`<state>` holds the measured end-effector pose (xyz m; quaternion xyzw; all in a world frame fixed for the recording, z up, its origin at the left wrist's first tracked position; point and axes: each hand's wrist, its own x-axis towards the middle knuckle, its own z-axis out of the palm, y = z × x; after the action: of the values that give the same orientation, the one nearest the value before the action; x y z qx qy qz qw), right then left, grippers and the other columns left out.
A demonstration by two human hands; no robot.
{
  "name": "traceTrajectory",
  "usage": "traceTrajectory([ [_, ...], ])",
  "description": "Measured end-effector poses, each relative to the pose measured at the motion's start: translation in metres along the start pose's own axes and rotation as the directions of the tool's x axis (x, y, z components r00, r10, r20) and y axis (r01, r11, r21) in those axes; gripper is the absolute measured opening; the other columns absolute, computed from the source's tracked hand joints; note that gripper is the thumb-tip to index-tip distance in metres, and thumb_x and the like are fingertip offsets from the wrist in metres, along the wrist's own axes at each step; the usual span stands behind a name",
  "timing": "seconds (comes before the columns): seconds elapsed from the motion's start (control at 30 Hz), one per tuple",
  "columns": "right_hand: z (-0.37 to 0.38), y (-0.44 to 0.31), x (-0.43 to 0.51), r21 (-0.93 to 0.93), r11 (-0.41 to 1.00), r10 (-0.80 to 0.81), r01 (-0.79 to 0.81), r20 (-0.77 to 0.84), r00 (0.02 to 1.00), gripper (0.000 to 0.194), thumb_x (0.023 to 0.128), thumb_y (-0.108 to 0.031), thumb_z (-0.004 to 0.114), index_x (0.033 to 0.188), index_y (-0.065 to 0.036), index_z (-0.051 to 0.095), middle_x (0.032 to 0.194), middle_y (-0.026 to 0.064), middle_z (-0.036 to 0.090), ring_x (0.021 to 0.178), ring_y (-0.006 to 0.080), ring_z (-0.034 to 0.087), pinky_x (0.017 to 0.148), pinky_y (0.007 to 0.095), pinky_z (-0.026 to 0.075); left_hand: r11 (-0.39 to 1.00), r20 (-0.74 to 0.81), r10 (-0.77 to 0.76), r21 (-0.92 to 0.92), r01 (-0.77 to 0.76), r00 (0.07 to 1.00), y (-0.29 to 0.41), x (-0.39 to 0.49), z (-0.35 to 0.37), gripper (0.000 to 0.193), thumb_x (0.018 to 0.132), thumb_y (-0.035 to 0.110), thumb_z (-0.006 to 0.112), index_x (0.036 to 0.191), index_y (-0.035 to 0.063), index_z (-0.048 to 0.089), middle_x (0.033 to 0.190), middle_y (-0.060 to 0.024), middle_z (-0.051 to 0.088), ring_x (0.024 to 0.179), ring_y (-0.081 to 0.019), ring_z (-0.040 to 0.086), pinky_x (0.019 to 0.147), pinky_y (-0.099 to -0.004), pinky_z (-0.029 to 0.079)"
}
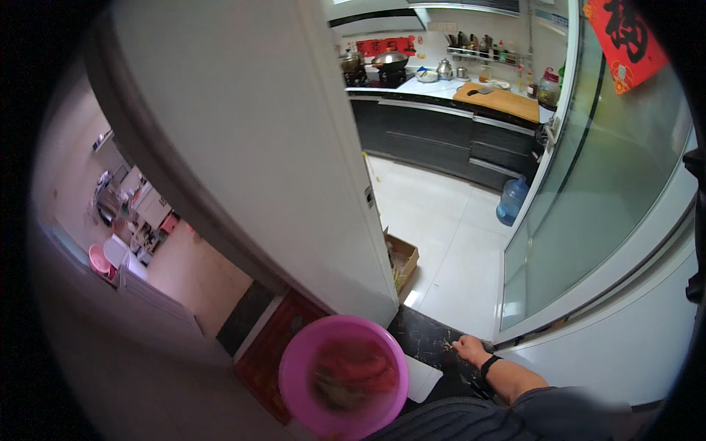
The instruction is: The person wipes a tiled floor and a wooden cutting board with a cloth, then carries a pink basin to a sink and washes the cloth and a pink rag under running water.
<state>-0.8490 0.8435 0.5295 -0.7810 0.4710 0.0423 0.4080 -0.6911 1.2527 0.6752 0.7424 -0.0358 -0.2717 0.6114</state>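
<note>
A pink plastic basin (pixel 292 380) is in front of me at the bottom of the view, with red and dark greenish fabric (pixel 356 375) heaped inside it; the contents are blurred. Only a sliver of my left hand (pixel 330 437) shows, at the basin's near rim, and the picture's lower edge hides the rest of it. To the right, my right hand (pixel 470 350) is held out with its fingers curled and no object visible in it. A black band (pixel 489 365) circles that wrist. Below this hand lies the dark marble-patterned threshold (pixel 422 331).
A white sliding door or panel (pixel 248 138) stands left of the kitchen opening, a frosted glass door (pixel 601 193) to its right. Inside are a cardboard box (pixel 408 262), a blue water jug (pixel 512 201) and a counter with a cutting board (pixel 502 103). Another room (pixel 182 264) opens at left.
</note>
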Motion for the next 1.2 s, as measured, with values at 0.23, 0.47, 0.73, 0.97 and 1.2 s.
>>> traceTrajectory([
  [0.23, 0.051, -0.058, -0.02, -0.02, 0.978, -0.202, 0.209, 0.176, 0.963, 0.021, 0.076, -0.022, 0.071, 0.081, -0.001, 0.067, 0.073, 0.018, 0.065, 0.066, 0.0328, 0.063, 0.064, 0.041, 0.049, 0.637, 0.108, 0.381, 0.689, -0.345, 0.918, -0.022, -0.051, -0.099, 0.035, 0.076, 0.003, 0.057, 0.11, 0.0015, 0.055, 0.105, -0.0201, 0.057, 0.079, -0.0331, 0.058, 0.072, -0.0393, 0.046],
  [0.47, 0.09, -0.051, 0.028, 0.041, 0.989, -0.149, 0.145, 0.41, 0.9, 0.017, 0.07, -0.004, 0.068, 0.086, 0.0, 0.066, 0.074, 0.0118, 0.067, 0.067, 0.021, 0.066, 0.059, 0.0343, 0.052, 0.986, -0.405, 0.036, -0.136, -0.099, 0.914, -0.048, -0.057, -0.122, 0.021, 0.086, 0.002, 0.053, 0.107, 0.0018, 0.057, 0.105, -0.0035, 0.057, 0.087, -0.0155, 0.056, 0.074, -0.0296, 0.047],
  [0.73, 0.127, -0.155, 0.05, -0.223, 0.914, -0.137, 0.339, 0.616, 0.776, 0.013, 0.075, -0.015, 0.062, 0.073, -0.002, 0.067, 0.058, 0.0118, 0.063, 0.053, 0.0256, 0.064, 0.056, 0.0373, 0.051, 0.999, -0.504, 0.048, 0.007, -0.052, 0.862, -0.019, -0.043, -0.172, 0.023, 0.084, 0.007, 0.063, 0.104, -0.0017, 0.056, 0.101, -0.0116, 0.06, 0.092, -0.0239, 0.058, 0.077, -0.0327, 0.046],
  [0.97, 0.186, -0.283, 0.057, -0.159, 0.932, -0.151, 0.325, 0.644, 0.75, 0.031, 0.082, -0.034, 0.06, 0.076, -0.003, 0.064, 0.071, 0.0165, 0.065, 0.067, 0.034, 0.064, 0.066, 0.0442, 0.051, 0.587, -0.541, -0.332, -0.76, -0.279, 0.773, -0.028, 0.025, -0.239, 0.064, 0.07, -0.003, 0.059, 0.131, 0.003, 0.042, 0.122, -0.0125, 0.053, 0.111, -0.0319, 0.053, 0.097, -0.0457, 0.045],
  [1.2, 0.188, -0.288, 0.087, -0.375, 0.816, -0.22, 0.44, 0.503, 0.836, 0.047, 0.085, -0.044, 0.056, 0.071, 0.0, 0.064, 0.07, 0.0221, 0.063, 0.073, 0.0384, 0.063, 0.066, 0.0493, 0.049, 0.478, -0.568, -0.285, -0.782, -0.399, 0.772, -0.006, 0.09, -0.3, 0.066, 0.069, -0.004, 0.059, 0.132, 0.0009, 0.041, 0.126, -0.0143, 0.051, 0.113, -0.0326, 0.051, 0.1, -0.0473, 0.044],
])
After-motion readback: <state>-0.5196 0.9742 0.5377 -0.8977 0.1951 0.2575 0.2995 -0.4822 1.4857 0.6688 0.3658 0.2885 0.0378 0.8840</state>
